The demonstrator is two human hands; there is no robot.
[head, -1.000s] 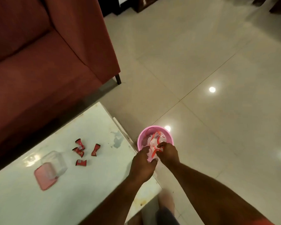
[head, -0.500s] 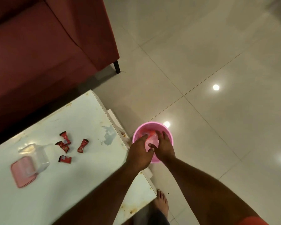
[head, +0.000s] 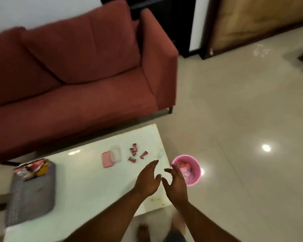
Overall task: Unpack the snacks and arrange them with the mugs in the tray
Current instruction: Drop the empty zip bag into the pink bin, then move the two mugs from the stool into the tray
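My left hand and my right hand hover open and empty above the right end of the white table, fingers spread. Just right of them a pink bucket stands on the floor with crumpled clear and red wrappers inside. Several small red wrapper pieces lie on the table beyond my hands. Next to them a clear plastic container lies by its pink lid. A grey tray at the table's left holds red and yellow snack packets.
A dark red sofa runs along the far side of the table. Glossy beige floor tiles spread to the right. My bare foot shows below the table's near edge. Dark furniture and a wooden panel stand at the back.
Both hands have come up out of the pink bucket, leaving the wrappers inside, and now hang open over the table edge. The view has tilted up, revealing the sofa and the tray.
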